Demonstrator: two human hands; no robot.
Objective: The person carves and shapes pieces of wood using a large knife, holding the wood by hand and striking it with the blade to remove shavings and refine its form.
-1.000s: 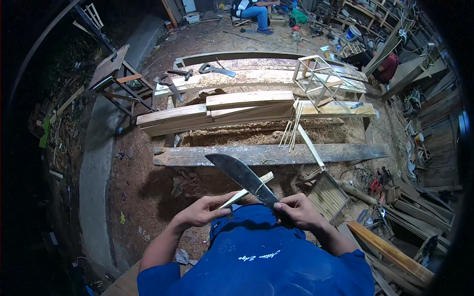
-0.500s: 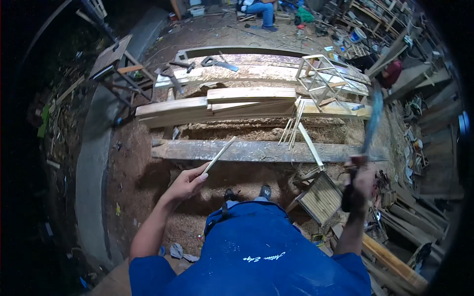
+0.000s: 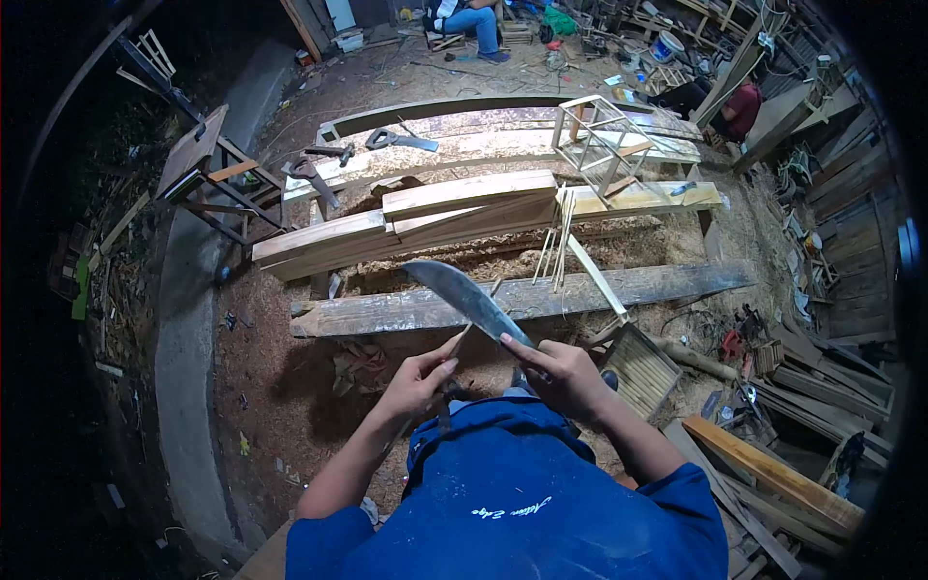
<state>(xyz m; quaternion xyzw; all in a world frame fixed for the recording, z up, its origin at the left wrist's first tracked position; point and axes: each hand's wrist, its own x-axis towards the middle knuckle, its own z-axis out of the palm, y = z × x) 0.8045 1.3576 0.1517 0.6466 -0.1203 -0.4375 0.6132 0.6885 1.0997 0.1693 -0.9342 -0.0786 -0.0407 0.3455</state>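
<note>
In front of my body, my left hand (image 3: 418, 385) pinches a thin wooden stick (image 3: 496, 286) that slants up and away. My right hand (image 3: 565, 380) grips a machete (image 3: 454, 295) by its handle, with the index finger stretched along the blade. The broad curved blade points up to the left and crosses in front of the stick, hiding its middle. Whether the edge touches the stick I cannot tell. Just beyond lies a worn plank (image 3: 387, 311). Several thin sticks (image 3: 552, 253) lean on the timber behind it.
Stacked timber beams (image 3: 464, 198) lie beyond the plank. Handsaws (image 3: 401, 141) and a hammer (image 3: 333, 152) rest on the far boards beside a small wooden frame (image 3: 601, 145). A slatted panel (image 3: 640, 372) stands at my right, near scrap wood (image 3: 773, 469). Another person (image 3: 474, 24) sits far off.
My right hand has swung the machete from raised at the right down and left to the stick. My left hand has moved right and slightly down with the stick.
</note>
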